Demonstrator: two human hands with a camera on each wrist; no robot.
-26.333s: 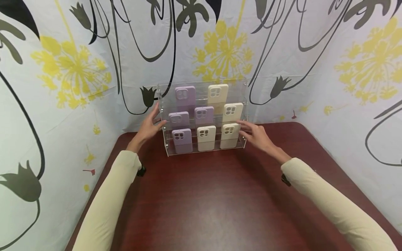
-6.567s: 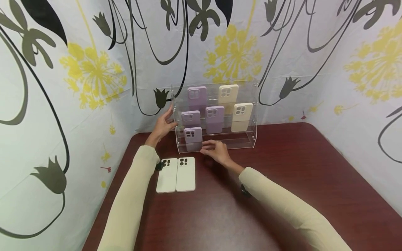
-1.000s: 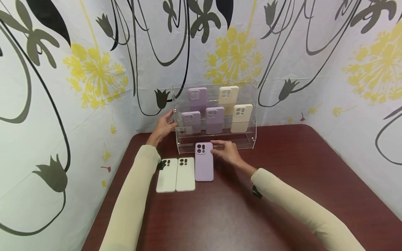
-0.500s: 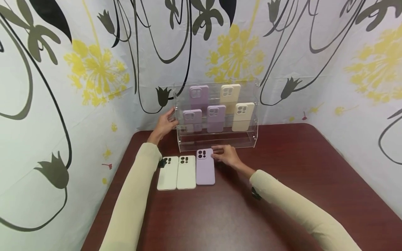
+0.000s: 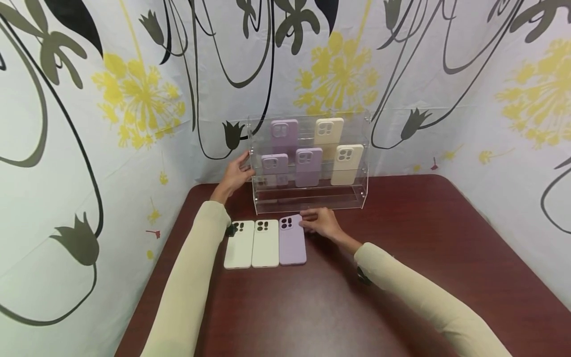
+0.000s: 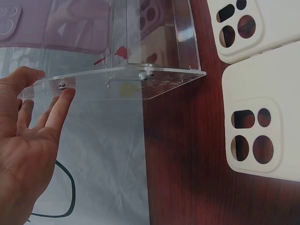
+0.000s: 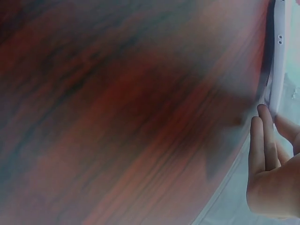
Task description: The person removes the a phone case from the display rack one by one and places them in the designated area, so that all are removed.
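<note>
Purple case lay flat on table, third in row, touching two cream cases, just in front of clear rack; likely light, slightly soft, grippy (rubbery look); best taken by long edges. Right hand low over table, fingers straight, tips at case's upper right edge, gripping nothing. Left hand reached forward, open, straight fingers resting against rack's left side panel; hands well apart.
</note>
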